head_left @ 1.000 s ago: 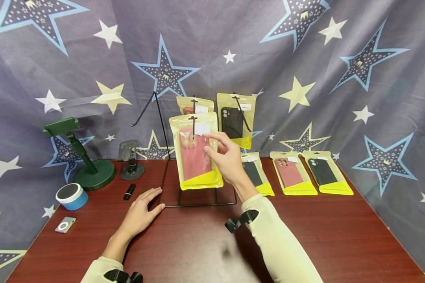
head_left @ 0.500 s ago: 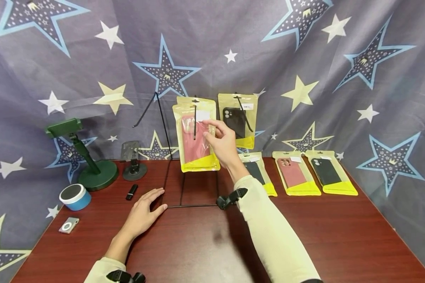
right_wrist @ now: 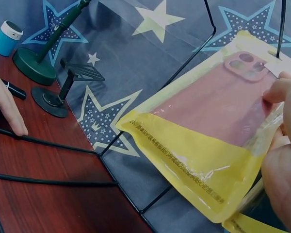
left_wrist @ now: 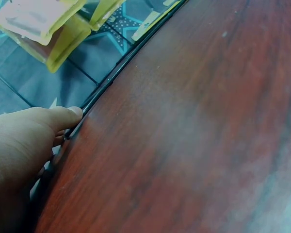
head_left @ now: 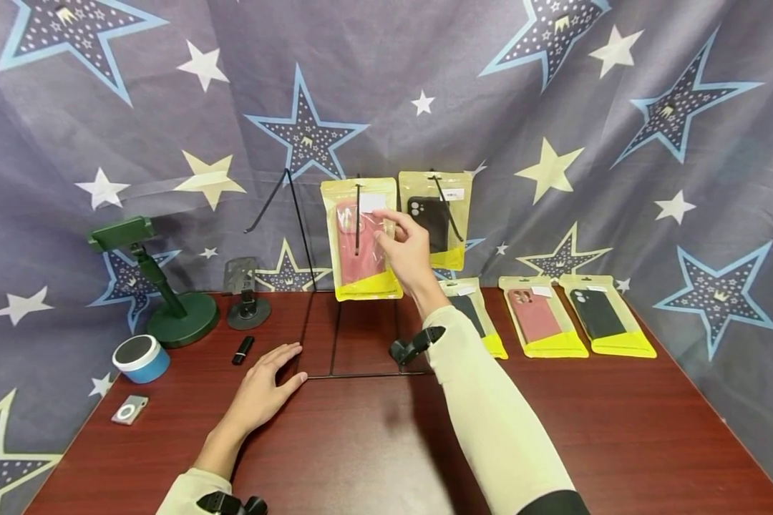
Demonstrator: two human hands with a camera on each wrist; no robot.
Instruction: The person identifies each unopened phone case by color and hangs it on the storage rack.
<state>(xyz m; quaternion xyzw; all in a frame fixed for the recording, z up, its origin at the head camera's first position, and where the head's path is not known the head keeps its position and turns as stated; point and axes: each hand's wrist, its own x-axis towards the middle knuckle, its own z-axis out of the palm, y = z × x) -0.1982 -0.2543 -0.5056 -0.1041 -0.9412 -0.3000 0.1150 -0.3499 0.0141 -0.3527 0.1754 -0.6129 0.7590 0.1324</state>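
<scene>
My right hand (head_left: 407,250) pinches the right edge of a packaged pink phone case (head_left: 359,247) between thumb and fingers. The package hangs on the middle hook of a black wire display rack (head_left: 354,375), the hook passing in front of it. In the right wrist view its yellow lower band and the pink case (right_wrist: 208,107) show plainly. To the right, a packaged black phone case (head_left: 428,222) hangs on another hook, partly behind my hand. My left hand (head_left: 258,390) rests on the table at the rack's front left corner, its thumb (left_wrist: 68,116) touching the base rod.
Packaged phone cases lie at right: a dark one (head_left: 470,315) partly behind my arm, a pink one (head_left: 535,318) and another dark one (head_left: 595,315). At left stand a green phone stand (head_left: 183,318), a black stand (head_left: 248,311), a blue speaker (head_left: 143,361), a music player (head_left: 129,410) and a black stick (head_left: 242,350).
My right hand has moved the pink case's package backward along the middle hook, so it now covers the package hanging behind it. My left hand stays at the rack's corner.
</scene>
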